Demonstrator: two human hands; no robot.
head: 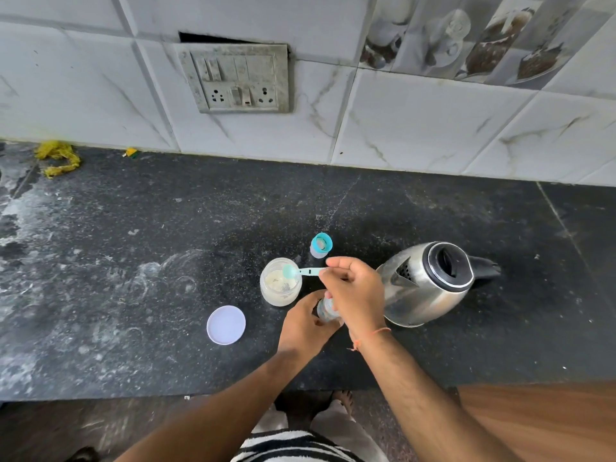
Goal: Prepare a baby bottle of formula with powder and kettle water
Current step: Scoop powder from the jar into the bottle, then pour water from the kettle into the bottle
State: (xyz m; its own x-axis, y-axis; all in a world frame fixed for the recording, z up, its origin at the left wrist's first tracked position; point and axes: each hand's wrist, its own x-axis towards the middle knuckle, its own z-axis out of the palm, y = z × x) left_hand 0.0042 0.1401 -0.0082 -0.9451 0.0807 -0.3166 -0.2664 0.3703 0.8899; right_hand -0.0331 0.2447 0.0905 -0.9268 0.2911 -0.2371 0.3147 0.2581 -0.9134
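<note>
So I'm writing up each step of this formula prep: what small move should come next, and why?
Probably dip the scoop into the powder jar. The right hand pinches its handle with the bowl over the open jar, and the left hand holds the bottle beside it, ready for powder.

On the dark speckled tabletop [166, 228], the left hand [305, 323] grips a baby bottle [326, 308] standing upright. The right hand [353, 291] pinches the handle of a teal measuring scoop [301, 271], its bowl over the open powder jar [281, 286] just beside the bottle. The jar's white lid [226, 325] lies near, to the left. A teal bottle cap [321, 245] stands behind, and a steel electric kettle [430, 283] sits to the right.
</note>
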